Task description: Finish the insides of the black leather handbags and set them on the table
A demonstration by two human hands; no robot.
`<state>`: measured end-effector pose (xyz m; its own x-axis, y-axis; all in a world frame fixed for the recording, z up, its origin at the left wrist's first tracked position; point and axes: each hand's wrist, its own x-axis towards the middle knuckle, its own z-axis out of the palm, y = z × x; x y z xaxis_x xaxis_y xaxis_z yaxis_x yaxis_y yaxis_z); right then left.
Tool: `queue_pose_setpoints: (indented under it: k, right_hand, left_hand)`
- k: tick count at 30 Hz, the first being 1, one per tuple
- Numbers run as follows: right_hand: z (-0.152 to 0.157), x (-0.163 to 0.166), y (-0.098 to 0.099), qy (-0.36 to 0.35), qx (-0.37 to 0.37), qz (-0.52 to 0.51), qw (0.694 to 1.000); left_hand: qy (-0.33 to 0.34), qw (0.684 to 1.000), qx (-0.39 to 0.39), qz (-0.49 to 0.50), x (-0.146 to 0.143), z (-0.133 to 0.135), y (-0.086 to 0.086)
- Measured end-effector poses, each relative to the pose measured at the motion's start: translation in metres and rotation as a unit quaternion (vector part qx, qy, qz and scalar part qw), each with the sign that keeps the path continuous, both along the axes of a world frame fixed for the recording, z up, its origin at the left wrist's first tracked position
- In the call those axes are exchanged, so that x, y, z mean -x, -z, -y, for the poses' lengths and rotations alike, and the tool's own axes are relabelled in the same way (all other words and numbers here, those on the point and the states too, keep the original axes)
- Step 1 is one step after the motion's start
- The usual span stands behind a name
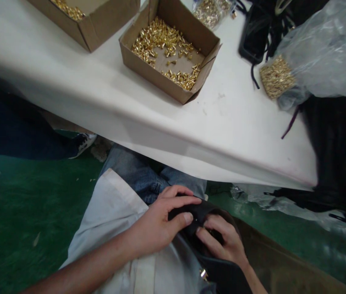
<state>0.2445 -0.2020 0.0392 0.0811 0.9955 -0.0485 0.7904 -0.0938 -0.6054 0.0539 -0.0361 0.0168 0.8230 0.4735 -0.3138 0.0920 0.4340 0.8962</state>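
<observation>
A black leather bag [222,267] with a gold metal fitting [203,274] lies across my lap. My left hand [163,222] grips a dark edge of it, the thumb pressed on top and the fingers stretched over the far side. Opposite it, the curled fingers of my right hand [226,241] pinch the same dark material at its opening. A tiny shiny spot shows between both hands. Whether a small part is held in my right fingertips is hidden.
On the white table [237,134] stands a cardboard box [151,71] of small gold rivets. Another cardboard box [105,22] is at its left. A black phone-like device [255,34] and a plastic bag of gold pieces [277,77] lie right. Someone's leg [23,122] is at left.
</observation>
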Motion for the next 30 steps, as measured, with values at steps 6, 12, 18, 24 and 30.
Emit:
queue_pose_setpoints:
  k: [6,12,18,24,30]
  right_hand:
    - [0.0,0.003,-0.003,0.03,0.034,-0.022,0.999]
    - [-0.007,0.005,-0.004,-0.005,-0.058,0.008,0.998]
    - [-0.003,-0.008,-0.002,-0.092,-0.114,0.057,0.988]
    - [0.01,-0.021,-0.004,-0.11,-0.146,0.106,0.977]
    - [0.006,-0.022,-0.006,-0.099,-0.139,0.114,0.979]
  left_hand:
    - [0.02,0.999,0.023,0.009,-0.002,0.0,0.002]
    - [0.036,0.999,0.013,-0.017,-0.013,-0.002,0.002]
    - [0.042,0.998,-0.001,-0.054,-0.021,-0.002,-0.006]
    - [-0.044,0.997,-0.01,-0.065,-0.02,0.004,-0.012]
    - [-0.025,0.992,-0.12,-0.038,-0.012,0.004,-0.015]
